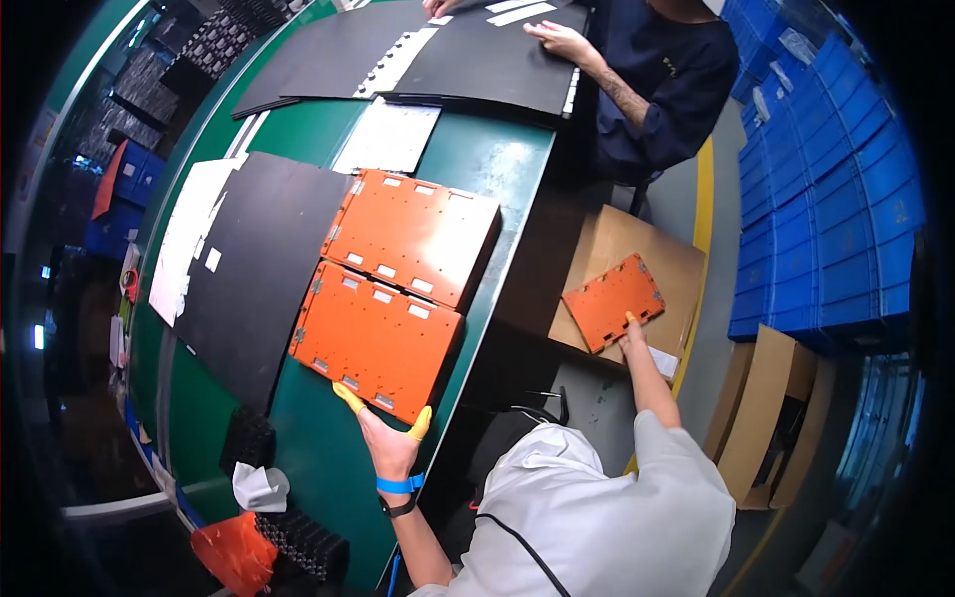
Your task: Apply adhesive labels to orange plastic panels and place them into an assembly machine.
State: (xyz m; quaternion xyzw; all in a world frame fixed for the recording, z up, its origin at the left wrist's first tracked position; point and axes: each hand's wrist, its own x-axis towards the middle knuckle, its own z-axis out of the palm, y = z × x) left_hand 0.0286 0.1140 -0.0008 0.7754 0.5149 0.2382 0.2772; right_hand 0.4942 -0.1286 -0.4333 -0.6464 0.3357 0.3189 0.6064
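My left hand [386,438] has its fingers spread against the near edge of an orange panel [373,333] on the green table. Yellow covers sit on its fingertips, and the wrist carries a blue band and a dark watch or bracelet. A second orange panel [413,234] lies just beyond, edge to edge with the first; both have small holes and pale labels along their sides. Out to the right, my right hand [634,343] grips the near corner of a smaller-looking orange panel [615,301] over a cardboard box [652,237]. Its thumb rests on top; the other fingers are mostly hidden.
Black sheets [259,269] and a white sheet [390,134] lie on the green table [328,438]. Across it, a co-worker [662,85] handles larger black sheets [487,60]. Blue crates [826,189] stand stacked at right, near an open carton [761,418]. Crumpled white paper [261,488] sits lower left.
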